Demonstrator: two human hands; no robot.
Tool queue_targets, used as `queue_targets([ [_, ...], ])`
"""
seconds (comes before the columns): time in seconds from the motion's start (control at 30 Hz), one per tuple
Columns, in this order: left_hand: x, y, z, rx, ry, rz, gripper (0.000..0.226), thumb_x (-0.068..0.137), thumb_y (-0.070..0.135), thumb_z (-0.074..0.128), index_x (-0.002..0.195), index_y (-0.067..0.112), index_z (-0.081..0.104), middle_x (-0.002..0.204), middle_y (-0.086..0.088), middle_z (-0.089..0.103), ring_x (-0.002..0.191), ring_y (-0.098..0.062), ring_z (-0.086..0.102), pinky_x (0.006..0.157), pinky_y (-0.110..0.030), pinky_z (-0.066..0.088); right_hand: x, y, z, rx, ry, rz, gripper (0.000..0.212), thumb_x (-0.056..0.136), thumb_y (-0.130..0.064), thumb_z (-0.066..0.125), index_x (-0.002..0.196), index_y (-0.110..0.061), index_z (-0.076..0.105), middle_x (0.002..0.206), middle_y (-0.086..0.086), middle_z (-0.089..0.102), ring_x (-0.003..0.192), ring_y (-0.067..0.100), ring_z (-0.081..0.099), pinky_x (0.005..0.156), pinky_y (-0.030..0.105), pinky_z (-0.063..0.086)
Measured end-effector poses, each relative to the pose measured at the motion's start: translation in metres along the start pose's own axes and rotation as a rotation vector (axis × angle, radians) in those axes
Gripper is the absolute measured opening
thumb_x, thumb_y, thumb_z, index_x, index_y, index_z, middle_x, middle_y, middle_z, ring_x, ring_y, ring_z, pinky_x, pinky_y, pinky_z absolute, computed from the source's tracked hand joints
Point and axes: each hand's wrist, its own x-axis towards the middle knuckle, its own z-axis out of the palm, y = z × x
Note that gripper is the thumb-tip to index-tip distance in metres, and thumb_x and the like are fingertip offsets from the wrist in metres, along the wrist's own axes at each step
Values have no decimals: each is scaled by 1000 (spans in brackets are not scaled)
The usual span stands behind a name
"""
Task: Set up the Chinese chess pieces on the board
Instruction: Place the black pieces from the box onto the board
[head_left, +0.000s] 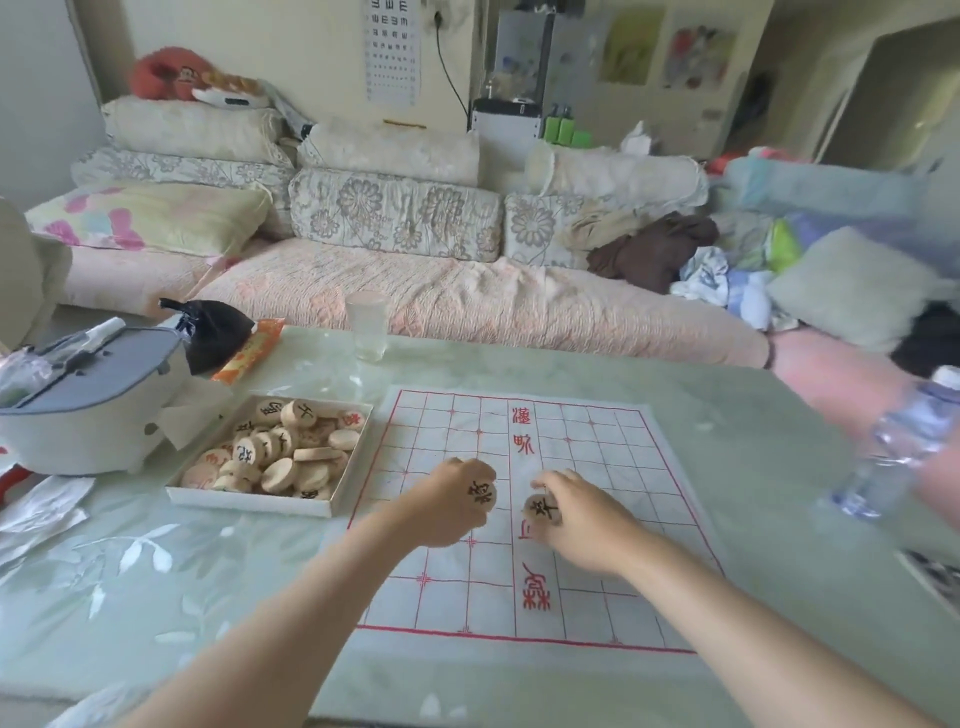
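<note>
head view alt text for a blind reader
The left hand holds a round wooden chess piece and the right hand a second wooden piece over a white red-lined cloth board; a white box of more pieces lies beside it.

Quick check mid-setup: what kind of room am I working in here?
Most likely a home living room. A sofa with floral cushions and a heap of loose clothes runs behind the table, and an eye chart hangs on the wall.
</note>
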Motion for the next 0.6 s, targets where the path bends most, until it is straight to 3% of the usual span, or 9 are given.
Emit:
queue_targets([
  [0.17,7,24,19,55,57,83,46,85,38,65,126,27,46,118,5,55,94,-16,56,80,-34,54,-16,35,-4,65,62,67,29,89,-41,62,115,-33,50,124,-15,56,105,10,57,89,34,51],
  [0.3,19,36,32,96,28,100,49,80,44,70,123,29,53,119,7,46,101,-17,52,85,-32,51,-20,58,-6,166,100,135,29,82,-55,65,103,-36,57,110,-20,60,98,7,58,85,32,51],
  [0.43,33,39,41,134,-29,60,51,83,38,68,130,27,50,123,5,43,100,-20,53,85,-33,52,-15,82,-15,134,185,206,28,83,-59,62,97,-35,57,97,-20,61,91,7,59,79,30,49],
  [0.6,54,49,43,119,-5,77,54,84,27,68,133,23,46,128,2,43,106,-21,52,81,-26,46,6,100,-19,165,264,263,18,83,-48,63,95,-36,58,104,-21,63,100,9,59,80,28,48],
])
